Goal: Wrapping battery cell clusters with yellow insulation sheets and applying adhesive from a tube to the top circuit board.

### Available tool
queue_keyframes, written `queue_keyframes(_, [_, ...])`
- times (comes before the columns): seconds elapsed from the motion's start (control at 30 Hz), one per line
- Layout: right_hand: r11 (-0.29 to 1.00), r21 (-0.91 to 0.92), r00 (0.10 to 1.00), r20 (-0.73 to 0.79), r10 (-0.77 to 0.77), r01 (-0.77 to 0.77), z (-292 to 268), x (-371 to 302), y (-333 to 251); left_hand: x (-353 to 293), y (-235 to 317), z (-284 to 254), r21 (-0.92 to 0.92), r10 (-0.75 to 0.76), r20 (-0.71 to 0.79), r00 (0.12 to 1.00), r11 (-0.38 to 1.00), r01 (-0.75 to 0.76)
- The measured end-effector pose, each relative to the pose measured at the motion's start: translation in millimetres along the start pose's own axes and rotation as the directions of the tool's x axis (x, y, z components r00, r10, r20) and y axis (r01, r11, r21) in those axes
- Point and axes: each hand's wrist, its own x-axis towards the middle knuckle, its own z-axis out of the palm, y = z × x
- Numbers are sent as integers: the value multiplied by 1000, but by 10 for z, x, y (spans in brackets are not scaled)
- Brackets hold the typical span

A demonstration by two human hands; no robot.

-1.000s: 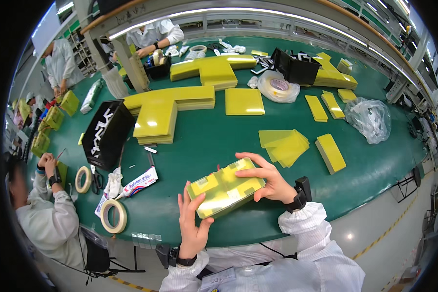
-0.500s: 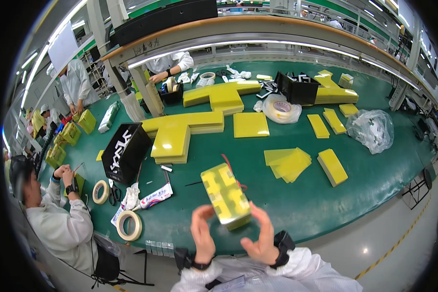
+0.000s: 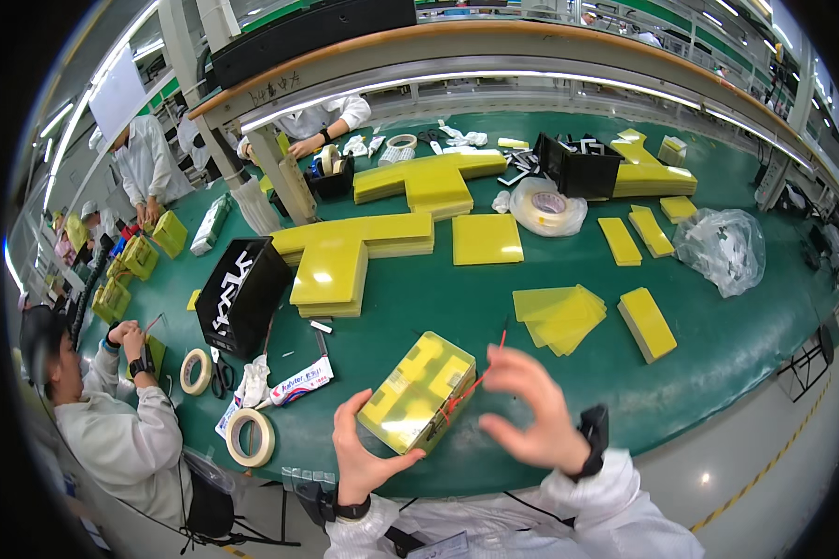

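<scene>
A yellow box-shaped pack (image 3: 419, 387) with see-through wrapping rests tilted across the green table in front of me. Red wires (image 3: 459, 402) run along its right side, and one end sticks up near my right fingers. My left hand (image 3: 368, 456) grips the pack's near left corner, fingers on the left side and thumb along the near edge. To the right of the pack, my right hand (image 3: 531, 410) is raised with thumb and fingers apart. It holds nothing that I can see, though its fingertips are close to the red wire.
Yellow T-shaped sheet stacks (image 3: 331, 270) lie beyond the pack, with fanned yellow sheets (image 3: 561, 317) to the right. On the left are a black bin (image 3: 242, 298), tape rolls (image 3: 250, 438), scissors (image 3: 222, 374) and a white tube (image 3: 300, 380). A co-worker (image 3: 121, 438) sits at the left edge.
The pack has turned clockwise, so its wired side now faces right. My left hand has closed on its corner; my right hand has moved right and up, away from it.
</scene>
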Motion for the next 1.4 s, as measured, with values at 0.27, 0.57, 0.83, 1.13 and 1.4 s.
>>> queue_keyframes(0.27, [974, 211, 900, 436, -18, -83, 159, 533, 741, 167, -290, -142, -306, -54, -65, 996, 952, 31])
queue_keyframes(0.57, [930, 303, 934, 343, 96, -207, 212, 436, 650, 335, -330, -80, -572, -58, 114, 992, 812, 114])
queue_keyframes(0.83, [926, 246, 914, 359, 188, -287, -239, 324, 611, 486, -146, 190, -570, -75, 292, 953, 787, 236])
queue_keyframes(1.13, [969, 68, 964, -111, 243, -237, -363, -191, 927, -25, -648, 59, -564, -263, -10, 965, 798, 212])
queue_keyframes(1.4, [781, 624, 998, 39, -54, 18, -280, -283, -26, -559, -619, -445, -268, -383, -509, 771, 922, 281])
